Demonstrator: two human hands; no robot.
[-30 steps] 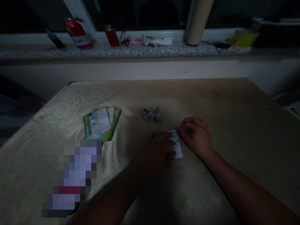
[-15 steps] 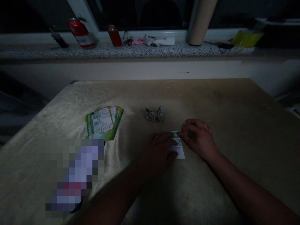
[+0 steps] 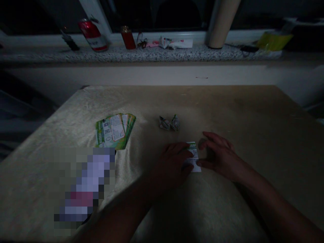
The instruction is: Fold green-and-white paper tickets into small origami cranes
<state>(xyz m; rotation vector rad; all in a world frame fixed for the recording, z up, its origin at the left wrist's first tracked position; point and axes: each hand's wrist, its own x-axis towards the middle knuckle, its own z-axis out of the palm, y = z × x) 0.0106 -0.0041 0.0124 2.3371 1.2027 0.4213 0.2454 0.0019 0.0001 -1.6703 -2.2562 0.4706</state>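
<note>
A small white and green printed paper (image 3: 194, 162) lies on the table in front of me, partly covered. My left hand (image 3: 174, 158) rests flat over its left part, with the fingers stretched out and pressing it down. At the paper's right edge is my right hand (image 3: 219, 152), fingers apart and raised a little. Its thumb tip is at or very near the edge; I cannot tell whether it touches. Just beyond the paper stand two small folded paper pieces (image 3: 169, 123), close side by side.
A fanned stack of green printed leaflets (image 3: 115, 131) lies on the left of the table (image 3: 227, 108). Nearer me is a blurred-out phone-like object (image 3: 87, 185). The windowsill (image 3: 152, 55) behind holds a red can (image 3: 93, 35), a red lighter-like item (image 3: 128, 37) and a cardboard tube (image 3: 224, 23).
My right hand has turned and shifted slightly, its thumb moving down along the paper's right edge and its fingers lifting off the top corner. My left hand stays on the paper. The view has shifted slightly.
</note>
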